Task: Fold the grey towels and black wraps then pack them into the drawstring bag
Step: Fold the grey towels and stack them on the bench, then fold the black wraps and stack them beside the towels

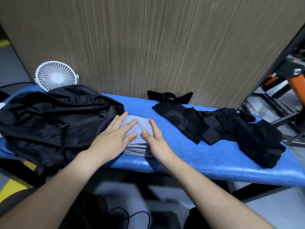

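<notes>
Towels [138, 139], grey and folded into a stack, lie on the blue surface [206, 156] under both flat hands: left hand [113, 138] presses the top with fingers straight and spread, right hand [155, 138] lies along the stack's right edge, fingers straight. Drawstring bag [54, 123] sits crumpled just left of the left hand; black wraps [219, 128] lie right of the right hand, apart from it.

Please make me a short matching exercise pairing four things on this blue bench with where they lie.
Things:
1. grey towels
2. drawstring bag
3. black wraps
4. white fan

Places:
A. far left, behind the bag
B. right part of the bench
C. under both hands, centre
D. left part of the bench

Pairs: 1-C, 2-D, 3-B, 4-A
</notes>
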Tool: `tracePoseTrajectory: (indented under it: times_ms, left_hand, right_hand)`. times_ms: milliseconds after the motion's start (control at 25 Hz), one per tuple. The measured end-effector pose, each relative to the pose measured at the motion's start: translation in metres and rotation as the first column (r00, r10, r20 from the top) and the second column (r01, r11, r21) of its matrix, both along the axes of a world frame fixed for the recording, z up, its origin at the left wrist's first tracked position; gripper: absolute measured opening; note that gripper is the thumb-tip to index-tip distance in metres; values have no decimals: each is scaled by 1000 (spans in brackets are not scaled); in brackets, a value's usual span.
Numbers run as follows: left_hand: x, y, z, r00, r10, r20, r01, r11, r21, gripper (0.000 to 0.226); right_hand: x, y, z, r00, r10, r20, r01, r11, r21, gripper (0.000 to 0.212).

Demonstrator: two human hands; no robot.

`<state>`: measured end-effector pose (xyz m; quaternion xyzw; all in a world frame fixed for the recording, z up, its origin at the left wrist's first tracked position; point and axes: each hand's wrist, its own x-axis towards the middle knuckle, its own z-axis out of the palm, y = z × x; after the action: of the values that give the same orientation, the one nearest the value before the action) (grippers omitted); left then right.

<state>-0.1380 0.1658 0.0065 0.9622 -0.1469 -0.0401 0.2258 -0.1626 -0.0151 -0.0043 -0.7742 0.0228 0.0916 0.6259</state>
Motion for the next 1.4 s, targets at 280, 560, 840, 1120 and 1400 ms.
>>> tracePoseTrajectory:
  times_ms: [280,560,840,1120,1400]
  left_hand:
    - [8,31,0,1000,4,-5,-4,1000,-6,52]
    - [11,57,-2,997,71,-15,-71,997,-28,50]
    - [10,53,3,988,95,121,-105,992,74,76]
    - [9,57,8,967,15,255,-47,992,120,68]
    - [9,69,-3,984,-31,176,-20,960,280,81]
  right_hand:
    - [5,27,-5,993,102,57,-87,972,-216,75]
    - [13,54,-10,984,158,82,-131,955,-265,79]
    - [12,55,-12,974,122,192,-17,881,-473,76]
    - [21,26,-8,841,411,353,-17,672,-741,64]
    - [30,17,-18,853,485,193,-160,595,-788,71]
